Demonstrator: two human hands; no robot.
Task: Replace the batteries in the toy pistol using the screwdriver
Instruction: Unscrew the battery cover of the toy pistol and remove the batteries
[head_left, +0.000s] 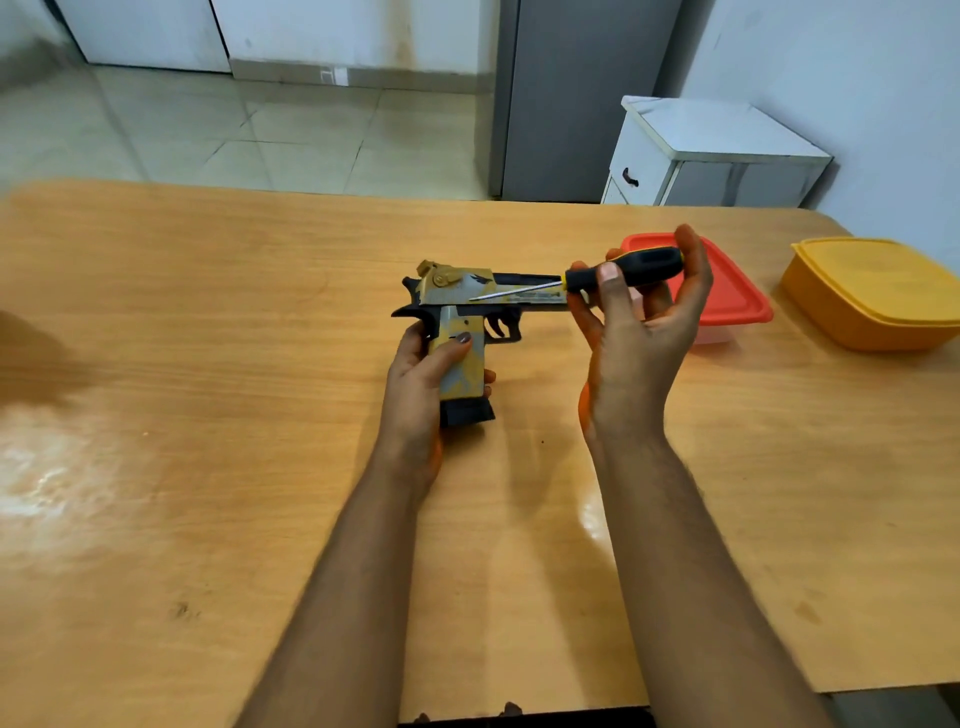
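Bare forearms reach over the wooden table (208, 338): the left hand (421, 379) grips the toy pistol (467, 312) by its grip, held above the tabletop, while the right hand (639, 322) pinches the screwdriver (613, 278), tip against the slide. Work looks barely begun, with no cover off and no batteries visible. No writing is legible.

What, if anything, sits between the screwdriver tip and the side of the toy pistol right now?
Nothing visible. The right hand holds the screwdriver by its handle, shaft angled across the toy pistol, tip at the slide's side. The left hand grips only the pistol's grip, below. The red-lidded container sits behind the right hand.
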